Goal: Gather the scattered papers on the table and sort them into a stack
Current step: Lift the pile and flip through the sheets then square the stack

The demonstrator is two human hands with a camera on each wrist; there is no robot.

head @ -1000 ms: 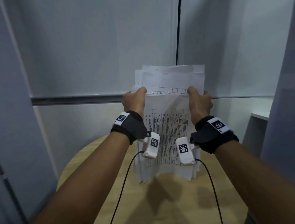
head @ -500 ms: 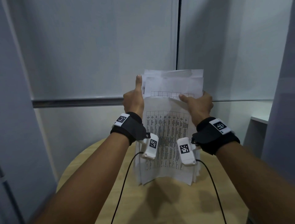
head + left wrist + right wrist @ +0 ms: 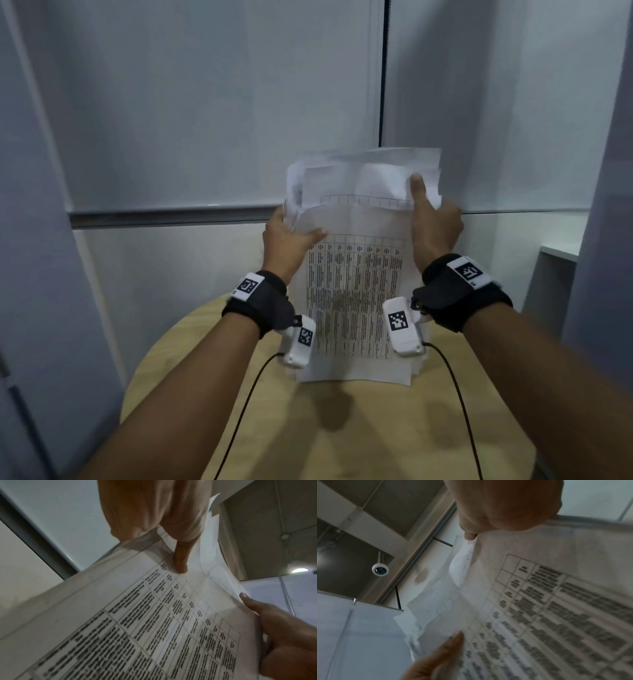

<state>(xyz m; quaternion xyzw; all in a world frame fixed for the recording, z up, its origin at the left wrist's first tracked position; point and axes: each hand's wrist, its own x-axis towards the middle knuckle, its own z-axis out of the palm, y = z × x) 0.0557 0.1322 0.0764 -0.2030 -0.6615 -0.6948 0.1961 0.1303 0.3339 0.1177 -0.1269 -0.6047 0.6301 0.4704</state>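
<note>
A stack of white papers (image 3: pixel 356 294) stands upright, its bottom edge on the round wooden table (image 3: pixel 346 438). The front sheet carries a printed table; taller sheets stick up unevenly behind it. My left hand (image 3: pixel 301 234) grips the stack's left edge, thumb laid across the front sheet (image 3: pixel 154 615), fingers hidden behind. My right hand (image 3: pixel 430 209) holds the right edge, thumb pointing up along the front and fingers behind the sheets. The left wrist view shows my left hand (image 3: pixel 178 555) and right hand (image 3: pixel 267 623) on the stack. The right wrist view shows the papers (image 3: pixel 556 601) blurred.
Pale wall panels and a glass partition stand close behind the table. A white shelf (image 3: pixel 560 251) is at the right. Black cables (image 3: pixel 246 401) run from the wrist cameras over the tabletop. A dome camera (image 3: pixel 380 570) hangs from the ceiling.
My left thumb has come down from pointing up and now lies across the front sheet. My right thumb has swung from lying across the sheet to pointing up. The stack stays upright.
</note>
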